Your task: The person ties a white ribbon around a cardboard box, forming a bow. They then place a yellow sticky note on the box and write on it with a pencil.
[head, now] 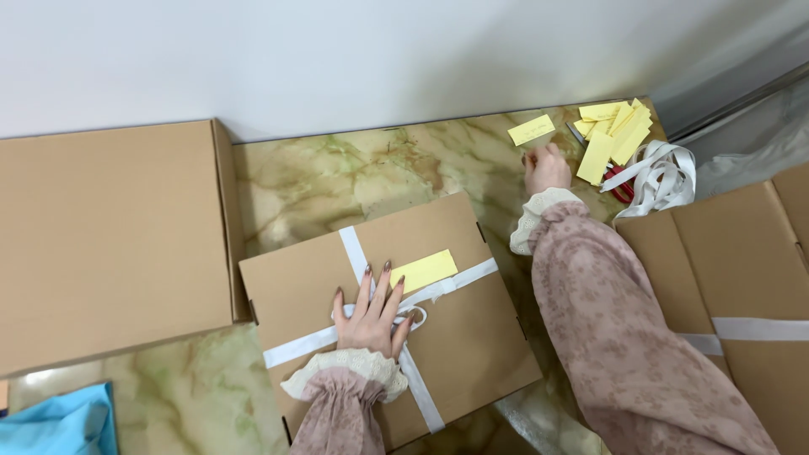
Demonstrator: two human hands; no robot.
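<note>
Pressing flat, left hand [371, 316] spread on ribboned box [472, 337] — right hand [546, 168] curled, grip unclear.

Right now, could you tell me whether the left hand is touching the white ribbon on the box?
Touching. The head view shows the left hand lying flat on the white ribbon where its bands cross on the cardboard box.

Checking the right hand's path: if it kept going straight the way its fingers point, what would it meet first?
The right hand points toward the wall, and the single yellow paper slip lies just ahead of its fingertips, so that likely comes first. The yellow slip pile sits off to the side.
</note>
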